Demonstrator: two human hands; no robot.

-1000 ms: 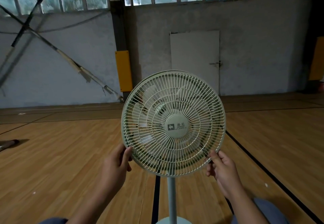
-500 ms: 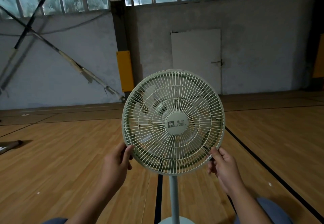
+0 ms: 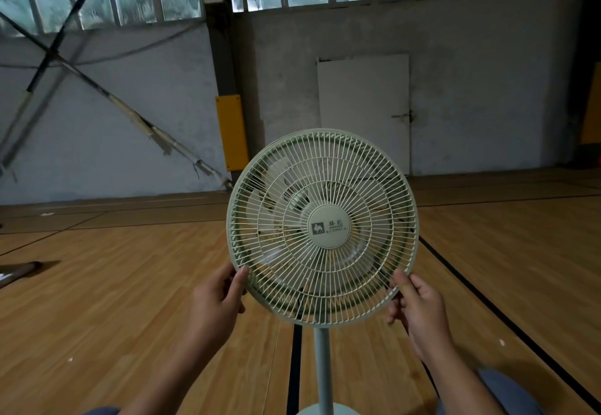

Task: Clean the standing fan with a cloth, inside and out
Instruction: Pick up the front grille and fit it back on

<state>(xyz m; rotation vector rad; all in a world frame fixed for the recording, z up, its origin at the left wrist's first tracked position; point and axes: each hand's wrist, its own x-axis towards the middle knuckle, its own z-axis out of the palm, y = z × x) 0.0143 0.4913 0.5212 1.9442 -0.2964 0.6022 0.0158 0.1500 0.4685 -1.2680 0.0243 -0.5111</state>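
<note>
A pale green standing fan [image 3: 328, 226] stands right in front of me on a thin pole [image 3: 323, 362], its round base [image 3: 325, 410] cut off by the bottom edge. The front wire grille [image 3: 292, 284] faces me, with the blades behind it. My left hand [image 3: 216, 304] grips the grille's lower left rim, thumb on the front. My right hand [image 3: 418, 307] grips the lower right rim, thumb against the wires. No cloth is in view.
Wooden court floor [image 3: 130, 317] with black lines spreads all around. A grey wall with a white door [image 3: 364, 112] and a yellow pad [image 3: 231, 131] lies behind the fan. A dark tube [image 3: 19, 271] lies on the floor at far left. My knees show at the bottom.
The fan head has shifted slightly up and right in view, with both hands staying on the grille's lower rim.
</note>
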